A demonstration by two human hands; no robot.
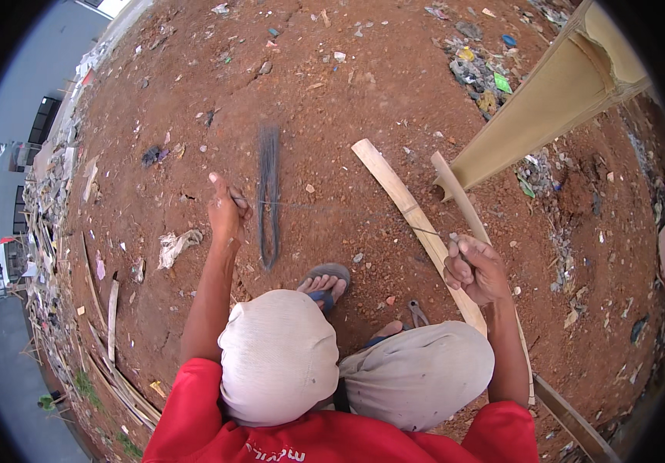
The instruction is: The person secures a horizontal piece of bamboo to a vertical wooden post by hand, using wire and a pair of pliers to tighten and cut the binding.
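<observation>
Wire [332, 207], thin and dark, runs in a tight line from the left hand [224, 214] to the right hand [475, 270], just above the red dirt ground [363, 92]. Left fingers [234, 202] are pressed together, pinching one end, with the thumb sticking up. Right fingers [460, 266] are curled shut on the other end. A bundle of wire [269, 197] lies on the dirt just beside the left hand, and the tight wire crosses over it. A pale bamboo strip [402, 201] lies slanted under the wire near the right hand, with a second strip [460, 201] beside it. Pliers [417, 312] lie on the dirt by a knee. A foot in a sandal [326, 284] rests between the hands. Bits of trash [479, 73] lie far off.
</observation>
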